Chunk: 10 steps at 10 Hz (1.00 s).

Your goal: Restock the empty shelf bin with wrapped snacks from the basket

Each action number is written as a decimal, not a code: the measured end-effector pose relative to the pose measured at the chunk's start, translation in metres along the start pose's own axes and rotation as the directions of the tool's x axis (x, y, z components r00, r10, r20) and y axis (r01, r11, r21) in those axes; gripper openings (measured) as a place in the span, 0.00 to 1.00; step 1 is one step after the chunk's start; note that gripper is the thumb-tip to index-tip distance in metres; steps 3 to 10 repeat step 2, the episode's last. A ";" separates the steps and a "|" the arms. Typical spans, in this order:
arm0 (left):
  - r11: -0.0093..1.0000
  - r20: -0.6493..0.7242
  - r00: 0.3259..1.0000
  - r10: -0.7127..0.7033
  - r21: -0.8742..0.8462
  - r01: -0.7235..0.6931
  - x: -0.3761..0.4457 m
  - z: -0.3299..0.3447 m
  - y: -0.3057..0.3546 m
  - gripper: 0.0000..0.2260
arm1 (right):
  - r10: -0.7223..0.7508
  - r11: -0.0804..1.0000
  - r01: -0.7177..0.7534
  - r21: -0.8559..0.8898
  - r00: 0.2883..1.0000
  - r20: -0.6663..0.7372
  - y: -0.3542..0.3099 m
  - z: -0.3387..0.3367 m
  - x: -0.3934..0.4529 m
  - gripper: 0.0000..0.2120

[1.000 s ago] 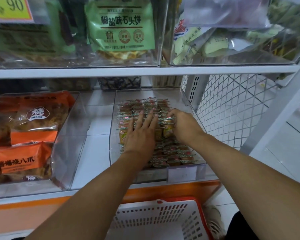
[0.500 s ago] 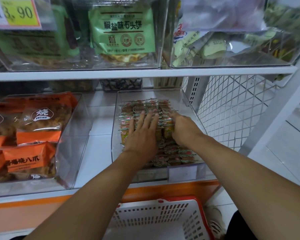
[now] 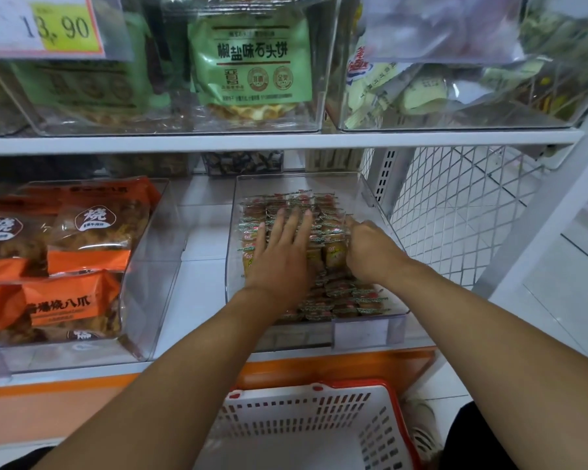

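Observation:
A clear plastic shelf bin point(image 3: 367, 329) on the lower shelf holds rows of several small wrapped snacks point(image 3: 340, 300) in orange and green wrappers. My left hand point(image 3: 280, 252) lies flat on the snacks in the middle of the bin, fingers straight and pointing toward the back. My right hand point(image 3: 370, 247) rests on the snacks at the bin's right side with its fingers curled down among them; what they hold is hidden. The white basket point(image 3: 319, 425) with a red rim sits below the shelf, and its visible inside shows no snacks.
A clear bin of orange snack bags point(image 3: 65, 262) stands to the left. Upper shelf point(image 3: 286, 142) bins hold green bags point(image 3: 252, 66) and pale packets point(image 3: 414, 93). A white wire mesh panel point(image 3: 455, 212) closes the shelf's right end. A price sign point(image 3: 41, 27) hangs at top left.
My left hand has slid a little toward the back of the bin over the snacks. My right hand has stayed at the right side with fingers curled.

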<state>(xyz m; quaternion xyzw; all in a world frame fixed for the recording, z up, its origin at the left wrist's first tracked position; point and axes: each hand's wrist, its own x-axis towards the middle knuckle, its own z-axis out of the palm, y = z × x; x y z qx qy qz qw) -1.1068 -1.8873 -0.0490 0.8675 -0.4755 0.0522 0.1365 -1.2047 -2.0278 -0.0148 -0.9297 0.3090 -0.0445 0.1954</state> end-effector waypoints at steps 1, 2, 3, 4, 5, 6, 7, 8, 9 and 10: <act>0.983 -0.083 0.996 -0.009 -0.184 -0.007 -0.010 -0.023 0.000 0.38 | -0.034 0.999 0.034 0.006 0.999 -0.002 -0.005 -0.016 -0.016 0.36; 0.910 -0.222 0.970 -0.101 -0.416 0.000 -0.032 -0.053 -0.001 0.33 | -0.018 0.996 0.030 0.082 0.991 -0.135 -0.005 -0.043 -0.040 0.30; 0.910 -0.222 0.970 -0.101 -0.416 0.000 -0.032 -0.053 -0.001 0.33 | -0.018 0.996 0.030 0.082 0.991 -0.135 -0.005 -0.043 -0.040 0.30; 0.910 -0.222 0.970 -0.101 -0.416 0.000 -0.032 -0.053 -0.001 0.33 | -0.018 0.996 0.030 0.082 0.991 -0.135 -0.005 -0.043 -0.040 0.30; 0.910 -0.222 0.970 -0.101 -0.416 0.000 -0.032 -0.053 -0.001 0.33 | -0.018 0.996 0.030 0.082 0.991 -0.135 -0.005 -0.043 -0.040 0.30; 0.910 -0.222 0.970 -0.101 -0.416 0.000 -0.032 -0.053 -0.001 0.33 | -0.018 0.996 0.030 0.082 0.991 -0.135 -0.005 -0.043 -0.040 0.30; 0.910 -0.222 0.970 -0.101 -0.416 0.000 -0.032 -0.053 -0.001 0.33 | -0.018 0.996 0.030 0.082 0.991 -0.135 -0.005 -0.043 -0.040 0.30; 0.910 -0.222 0.970 -0.101 -0.416 0.000 -0.032 -0.053 -0.001 0.33 | -0.018 0.996 0.030 0.082 0.991 -0.135 -0.005 -0.043 -0.040 0.30; 0.910 -0.222 0.970 -0.101 -0.416 0.000 -0.032 -0.053 -0.001 0.33 | -0.018 0.996 0.030 0.082 0.991 -0.135 -0.005 -0.043 -0.040 0.30; 0.910 -0.222 0.970 -0.101 -0.416 0.000 -0.032 -0.053 -0.001 0.33 | -0.018 0.996 0.030 0.082 0.991 -0.135 -0.005 -0.043 -0.040 0.30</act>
